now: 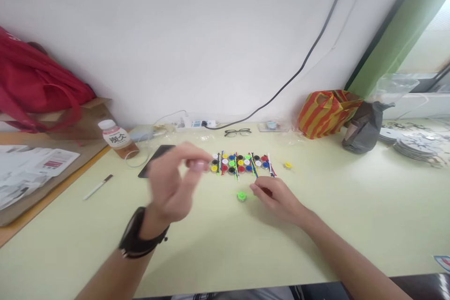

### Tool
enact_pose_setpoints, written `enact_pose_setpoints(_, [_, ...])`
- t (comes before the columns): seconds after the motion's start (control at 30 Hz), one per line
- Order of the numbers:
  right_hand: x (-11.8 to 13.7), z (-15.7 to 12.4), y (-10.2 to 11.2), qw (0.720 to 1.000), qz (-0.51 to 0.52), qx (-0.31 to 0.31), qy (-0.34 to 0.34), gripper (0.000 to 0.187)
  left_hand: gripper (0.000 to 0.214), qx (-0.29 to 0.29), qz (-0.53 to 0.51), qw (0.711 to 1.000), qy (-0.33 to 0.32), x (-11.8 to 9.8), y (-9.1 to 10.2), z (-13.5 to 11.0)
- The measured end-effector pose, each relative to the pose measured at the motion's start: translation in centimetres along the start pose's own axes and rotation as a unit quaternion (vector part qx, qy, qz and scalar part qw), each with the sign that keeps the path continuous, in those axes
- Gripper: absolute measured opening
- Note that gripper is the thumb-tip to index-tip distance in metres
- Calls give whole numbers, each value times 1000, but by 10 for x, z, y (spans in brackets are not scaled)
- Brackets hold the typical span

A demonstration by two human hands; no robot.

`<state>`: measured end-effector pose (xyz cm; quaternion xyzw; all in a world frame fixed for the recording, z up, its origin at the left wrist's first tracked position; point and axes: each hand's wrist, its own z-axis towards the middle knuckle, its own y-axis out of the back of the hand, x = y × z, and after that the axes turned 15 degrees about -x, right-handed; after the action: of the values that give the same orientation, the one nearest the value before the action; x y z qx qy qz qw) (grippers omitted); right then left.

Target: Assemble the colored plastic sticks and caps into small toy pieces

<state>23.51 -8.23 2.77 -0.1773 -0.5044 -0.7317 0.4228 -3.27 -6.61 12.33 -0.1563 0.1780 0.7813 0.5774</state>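
Observation:
My left hand (176,183) is raised above the pale green table (218,253), blurred by motion, its thumb and fingers pinched together near a grid of coloured caps (241,163) with thin coloured sticks laid across it. What the pinch holds, if anything, is too blurred to name. My right hand (276,198) rests on the table with fingers curled, and something small and red shows under its fingertips. A loose green cap (241,195) lies just left of it. A yellow cap (288,165) sits to the right of the grid.
A drink bottle (115,139), a dark phone (154,161), a white pen (97,187) and papers (31,168) lie at left. Glasses (237,131) and a power strip (197,123) sit by the wall. A striped bag (326,112) and a dark bag (363,126) stand at right.

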Motion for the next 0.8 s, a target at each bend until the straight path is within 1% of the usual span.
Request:
enact_pose_setpoints(0.07, [0,-1,1,1000,0,-10,-10,39,17,110,18,993,32,17,-13,-12])
enact_pose_setpoints(0.1, [0,-1,1,1000,-2,-17,-14,37,16,169,29,984,54,27,-19,-20])
enact_pose_setpoints(0.2, [0,-2,0,999,-20,-40,-7,24,20,226,52,966,113,57,-36,-48])
enact_pose_setpoints(0.27, [0,-3,-2,999,-27,-35,13,23,24,254,66,953,151,71,-41,-62])
enact_pose_setpoints(0.33, [0,-4,-4,999,-28,-15,34,26,26,259,71,947,176,80,-43,-70])
enact_pose_setpoints(0.4, [0,-5,-5,998,-31,3,45,29,27,252,73,947,186,84,-43,-72])
enact_pose_setpoints(0.5, [1,-6,-5,997,-53,15,61,30,26,240,78,951,180,85,-42,-71])
enact_pose_setpoints(0.67, [2,-6,-4,992,-75,52,91,27,24,228,82,953,184,85,-40,-71])
enact_pose_setpoints(0.8, [4,-7,-4,990,-77,62,96,26,23,234,77,951,190,86,-42,-74])
